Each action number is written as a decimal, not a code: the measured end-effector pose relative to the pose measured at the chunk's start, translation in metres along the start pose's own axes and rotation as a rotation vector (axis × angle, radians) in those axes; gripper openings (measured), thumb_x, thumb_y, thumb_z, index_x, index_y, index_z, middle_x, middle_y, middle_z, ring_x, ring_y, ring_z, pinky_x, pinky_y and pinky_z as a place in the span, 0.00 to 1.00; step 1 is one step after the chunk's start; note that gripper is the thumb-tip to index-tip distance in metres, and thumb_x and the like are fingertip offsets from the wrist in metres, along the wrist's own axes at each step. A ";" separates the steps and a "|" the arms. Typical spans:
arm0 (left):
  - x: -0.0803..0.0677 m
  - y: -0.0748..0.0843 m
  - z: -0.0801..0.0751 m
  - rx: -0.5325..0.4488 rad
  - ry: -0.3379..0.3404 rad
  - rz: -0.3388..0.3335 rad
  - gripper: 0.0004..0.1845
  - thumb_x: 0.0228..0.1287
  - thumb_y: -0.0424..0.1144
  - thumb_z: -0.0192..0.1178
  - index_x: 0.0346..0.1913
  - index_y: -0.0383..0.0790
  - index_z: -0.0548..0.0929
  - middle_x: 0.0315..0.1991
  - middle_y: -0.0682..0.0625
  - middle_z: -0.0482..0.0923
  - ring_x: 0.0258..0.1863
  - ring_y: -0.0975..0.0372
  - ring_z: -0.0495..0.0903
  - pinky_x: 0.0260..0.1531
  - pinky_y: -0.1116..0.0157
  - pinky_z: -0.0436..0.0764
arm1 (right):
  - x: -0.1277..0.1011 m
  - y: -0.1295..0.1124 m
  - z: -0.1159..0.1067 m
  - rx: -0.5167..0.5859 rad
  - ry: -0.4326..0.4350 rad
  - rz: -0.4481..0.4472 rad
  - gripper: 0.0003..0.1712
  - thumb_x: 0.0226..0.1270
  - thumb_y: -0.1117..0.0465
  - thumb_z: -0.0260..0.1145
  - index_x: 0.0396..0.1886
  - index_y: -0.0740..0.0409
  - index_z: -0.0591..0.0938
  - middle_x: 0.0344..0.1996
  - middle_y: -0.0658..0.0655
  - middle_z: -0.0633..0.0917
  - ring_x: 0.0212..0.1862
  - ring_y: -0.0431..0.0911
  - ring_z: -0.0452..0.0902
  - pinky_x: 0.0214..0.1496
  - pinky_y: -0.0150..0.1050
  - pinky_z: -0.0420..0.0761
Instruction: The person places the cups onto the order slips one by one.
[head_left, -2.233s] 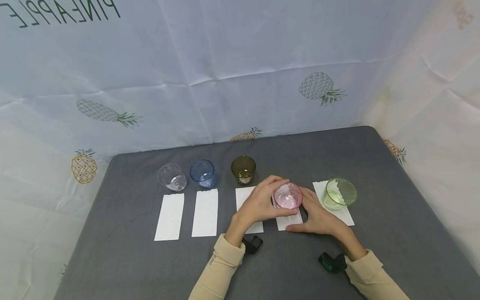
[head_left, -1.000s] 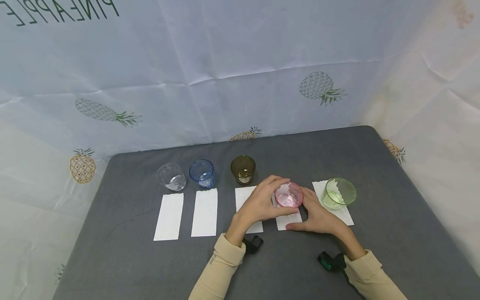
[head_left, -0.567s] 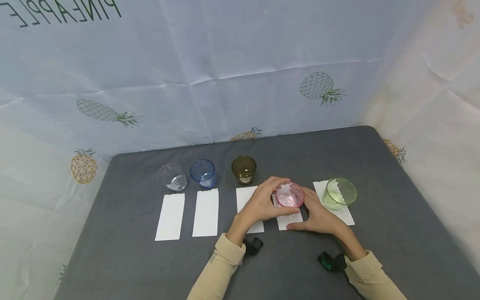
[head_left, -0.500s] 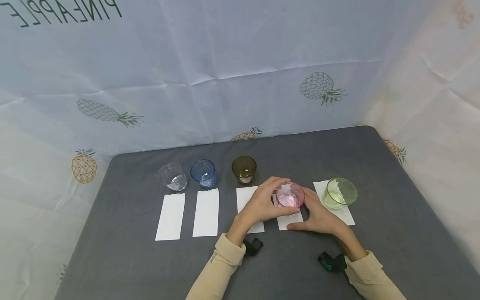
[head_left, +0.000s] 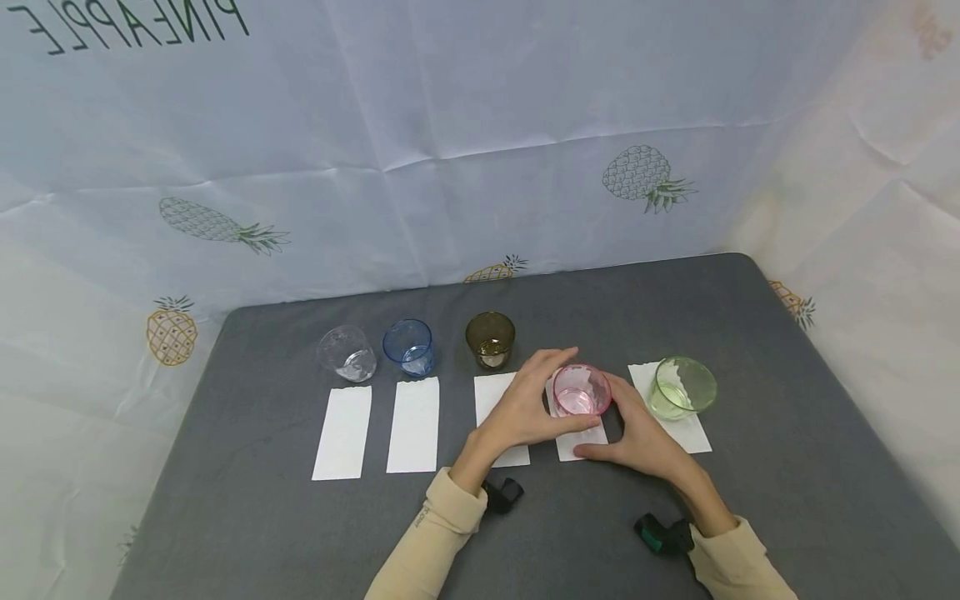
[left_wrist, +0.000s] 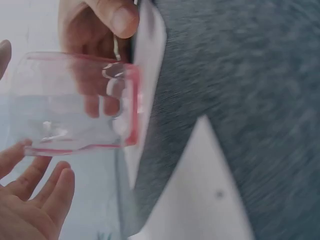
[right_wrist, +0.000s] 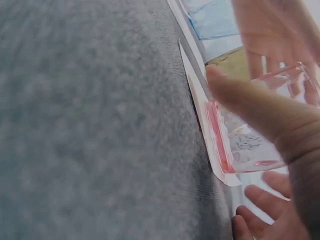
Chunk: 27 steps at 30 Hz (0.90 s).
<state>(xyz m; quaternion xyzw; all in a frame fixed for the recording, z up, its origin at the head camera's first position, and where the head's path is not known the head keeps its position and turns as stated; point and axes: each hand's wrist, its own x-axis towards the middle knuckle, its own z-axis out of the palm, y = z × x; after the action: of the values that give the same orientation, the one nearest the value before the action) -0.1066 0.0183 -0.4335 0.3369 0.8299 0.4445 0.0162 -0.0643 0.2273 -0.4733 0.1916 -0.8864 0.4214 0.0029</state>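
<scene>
Both hands, left (head_left: 525,408) and right (head_left: 643,429), cup the pink cup (head_left: 581,390) with curled fingers.

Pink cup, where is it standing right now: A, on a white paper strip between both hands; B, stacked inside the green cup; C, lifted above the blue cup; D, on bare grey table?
A: the pink cup stands on a white paper strip, left hand and right hand around it.

Both forearms, in cream sleeves, reach forward and converge near the middle. The left hand (head_left: 525,404) lies with fingers loosely curved toward the right, thumb stretched forward. The right hand (head_left: 645,429) faces it, fingers curved toward the left, thumb low and extended leftward.
</scene>
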 end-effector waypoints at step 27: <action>-0.015 -0.023 -0.096 -0.007 0.172 0.029 0.40 0.47 0.50 0.70 0.66 0.53 0.66 0.62 0.55 0.64 0.61 0.58 0.66 0.56 0.58 0.69 | 0.007 -0.070 -0.025 0.264 0.203 -0.087 0.54 0.36 0.65 0.80 0.67 0.46 0.65 0.64 0.48 0.66 0.64 0.47 0.60 0.62 0.36 0.65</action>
<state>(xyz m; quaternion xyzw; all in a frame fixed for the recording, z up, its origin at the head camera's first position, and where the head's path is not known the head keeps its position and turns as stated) -0.1384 -0.0687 -0.3968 0.3094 0.8218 0.4747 -0.0602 -0.0512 0.2035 -0.4039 0.1851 -0.8093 0.5509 0.0856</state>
